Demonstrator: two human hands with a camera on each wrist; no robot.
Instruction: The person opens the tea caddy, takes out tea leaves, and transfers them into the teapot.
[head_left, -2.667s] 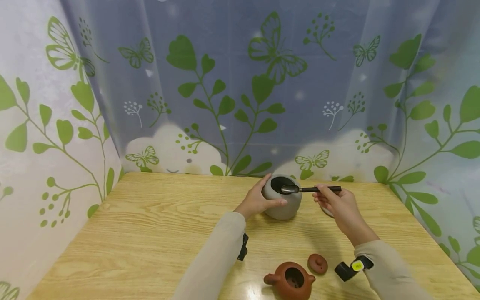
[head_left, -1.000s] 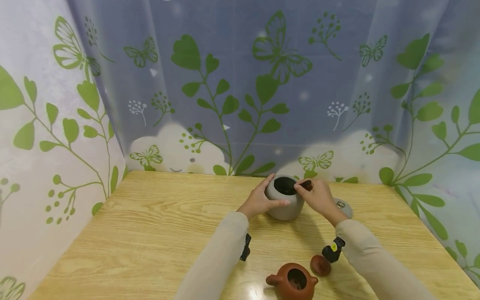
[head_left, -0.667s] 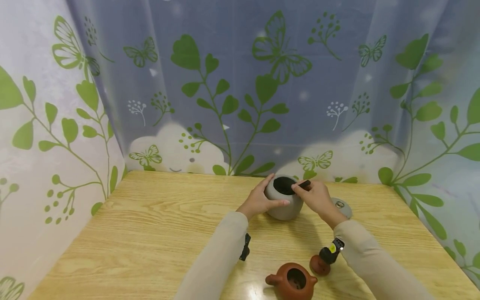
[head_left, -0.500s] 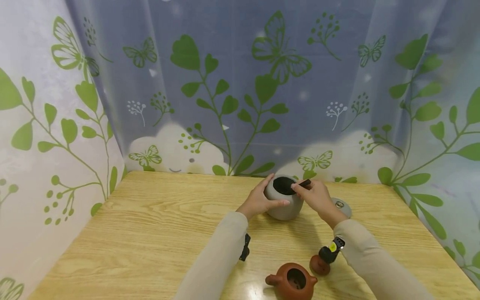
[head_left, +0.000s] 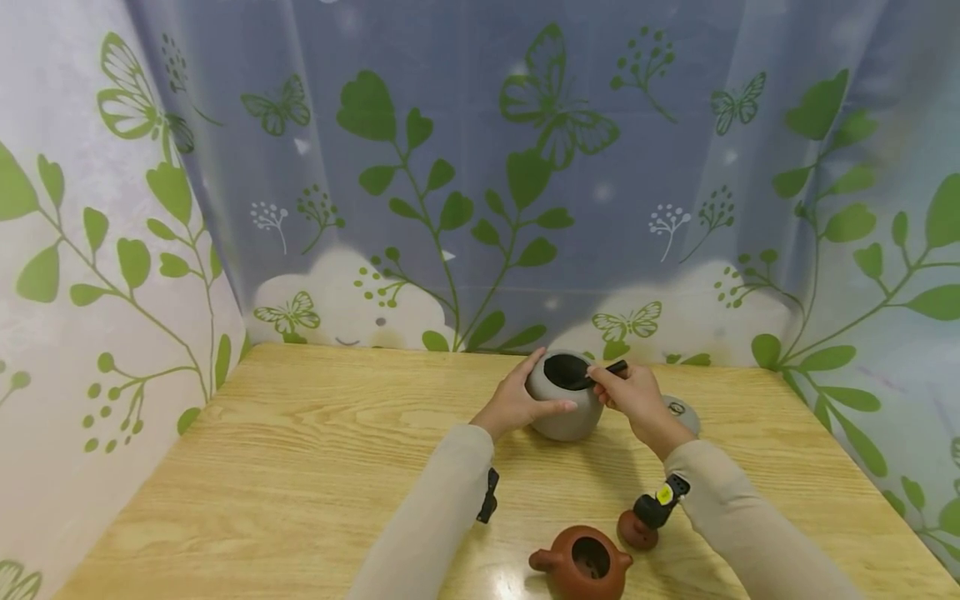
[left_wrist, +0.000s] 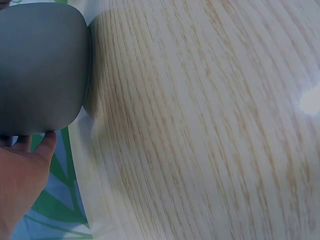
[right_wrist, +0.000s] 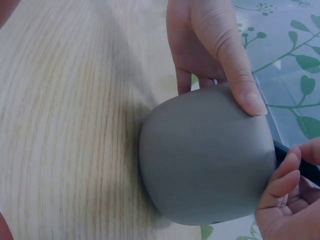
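Observation:
A grey, round-sided jar stands upright on the table near its back edge, its dark mouth facing up. My left hand grips it from the left side, thumb across the front and fingers behind. In the right wrist view, that thumb presses the jar's wall near the rim. My right hand is at the right rim, pinching the black handle of a spoon between thumb and fingers. The spoon's bowl is hidden inside the dark jar. Fingers of the right hand touch or nearly touch the jar.
A grey lid with a small ring lies right of the jar, partly behind the right wrist. Nearer stands an open reddish-brown teapot, with its lid beside it below the right wrist camera. A printed curtain borders the table.
Earlier the spoon lay level above the jar's mouth; my right hand has since moved left and dipped its bowl inside. Lately the handle has shifted only slightly. The left hand keeps its grip.

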